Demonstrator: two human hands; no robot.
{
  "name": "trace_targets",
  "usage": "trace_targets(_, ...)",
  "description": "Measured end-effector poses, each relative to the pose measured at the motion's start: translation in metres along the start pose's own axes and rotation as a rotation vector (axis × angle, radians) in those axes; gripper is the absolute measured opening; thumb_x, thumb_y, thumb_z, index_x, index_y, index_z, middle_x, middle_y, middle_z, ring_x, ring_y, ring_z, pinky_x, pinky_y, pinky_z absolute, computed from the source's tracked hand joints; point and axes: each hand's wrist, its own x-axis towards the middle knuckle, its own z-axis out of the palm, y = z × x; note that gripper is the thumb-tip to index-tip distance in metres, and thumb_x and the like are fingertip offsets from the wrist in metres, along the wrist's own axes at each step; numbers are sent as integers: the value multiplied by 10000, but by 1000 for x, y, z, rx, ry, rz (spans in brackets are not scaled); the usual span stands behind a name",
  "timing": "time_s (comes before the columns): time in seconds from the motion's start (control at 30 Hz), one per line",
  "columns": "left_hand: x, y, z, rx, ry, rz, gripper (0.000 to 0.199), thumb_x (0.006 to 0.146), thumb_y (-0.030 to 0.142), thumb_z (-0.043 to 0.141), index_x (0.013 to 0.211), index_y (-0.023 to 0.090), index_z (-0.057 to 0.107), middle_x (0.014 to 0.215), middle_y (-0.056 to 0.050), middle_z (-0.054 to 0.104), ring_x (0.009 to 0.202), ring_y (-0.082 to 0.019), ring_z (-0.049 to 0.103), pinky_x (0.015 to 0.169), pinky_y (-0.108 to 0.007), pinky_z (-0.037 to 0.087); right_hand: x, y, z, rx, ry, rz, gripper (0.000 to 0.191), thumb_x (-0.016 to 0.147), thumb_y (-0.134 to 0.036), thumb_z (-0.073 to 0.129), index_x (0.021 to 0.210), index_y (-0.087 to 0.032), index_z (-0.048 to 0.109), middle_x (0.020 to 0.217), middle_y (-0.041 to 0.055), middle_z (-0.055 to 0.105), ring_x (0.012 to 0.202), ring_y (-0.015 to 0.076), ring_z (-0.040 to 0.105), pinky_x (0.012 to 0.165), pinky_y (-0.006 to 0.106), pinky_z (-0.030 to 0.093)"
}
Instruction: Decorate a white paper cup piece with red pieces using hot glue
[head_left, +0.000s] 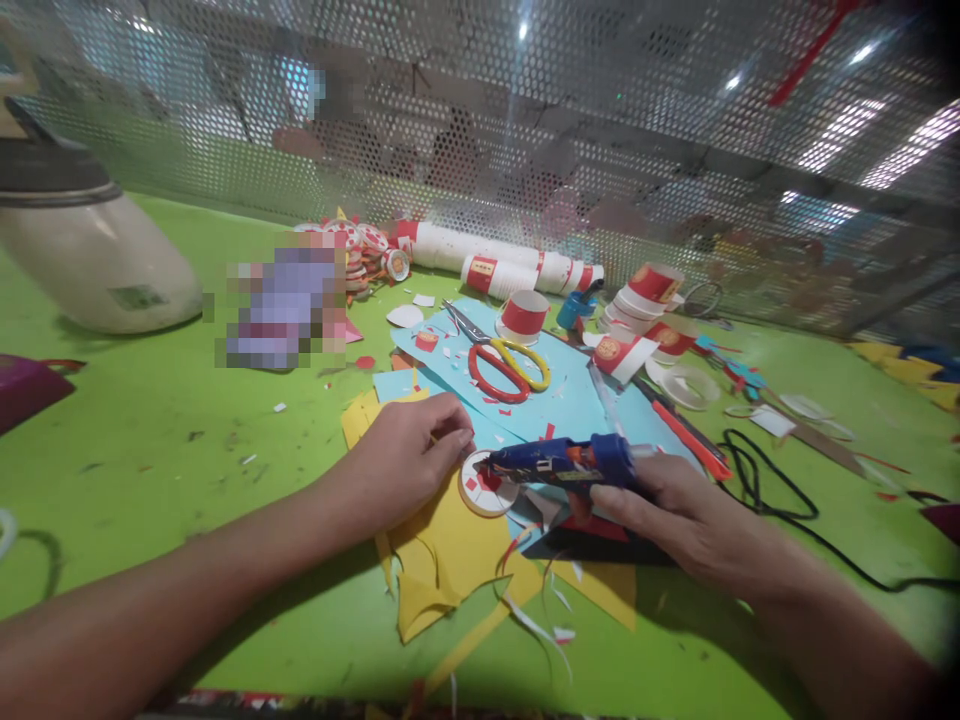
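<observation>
A perforated grey screen stands behind the green tabletop

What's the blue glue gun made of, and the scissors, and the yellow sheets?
Glue gun: probably hard plastic, smooth and slightly shiny, going by its blue body. Scissors: blades look like metal, grey with a sheen; handles likely plastic, smooth, bright red and yellow. Yellow sheets: paper or thin card, matt, with creases and cut edges.

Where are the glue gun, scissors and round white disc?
Glue gun (559, 461): head view, on its blue body.
Scissors (487, 341): head view, where blades meet handles.
White disc (489, 499): head view, on its face.
</observation>
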Motion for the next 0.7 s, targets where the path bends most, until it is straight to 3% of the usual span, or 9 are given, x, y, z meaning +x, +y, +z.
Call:
trace_targets(0.43, 0, 1, 0, 2, 11, 7, 180, 864, 270, 489, 772, 184, 618, 706, -22, 653, 632, -153, 543, 594, -287, 387, -2, -2, 1, 66, -32, 31, 471, 915, -590, 411, 798, -176, 605, 757, 39, 640, 660, 160, 554, 565, 254, 455)
trace_targets(0.7, 0, 1, 0, 6, 4, 8, 181, 869, 281, 489, 789, 183, 618, 712, -17, 657, 622, -148, 536, 589, -283, 381, -1, 0, 2, 14, 14, 18, 467, 918, -580, 415, 782, -177, 609, 722, 19, 613, 639, 143, 538, 549, 240, 442)
